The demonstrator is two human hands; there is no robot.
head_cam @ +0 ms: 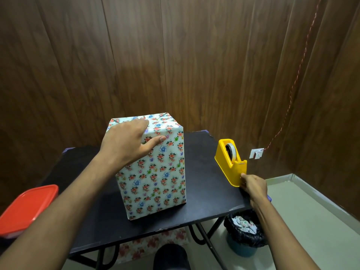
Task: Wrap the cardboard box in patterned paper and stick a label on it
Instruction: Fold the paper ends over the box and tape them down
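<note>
The left hand (128, 141) lies spread on the box (155, 172) top, holding the folded paper down. The right hand (253, 185) pinches the dispenser (229, 162) front at the tabletop's right edge. A pull may drag the dispenser off that edge, and if the left hand lifts, the fold may open.

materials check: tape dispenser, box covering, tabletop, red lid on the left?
Tape dispenser: looks like moulded plastic, uniform glossy yellow with rounded edges.
Box covering: paper, floral print, slight sheen, creased folds on top.
Tabletop: matte black board, likely laminate or painted wood; chipped pale spots along the near edge.
Red lid: probably plastic, smooth with a moulded raised rim.
</note>
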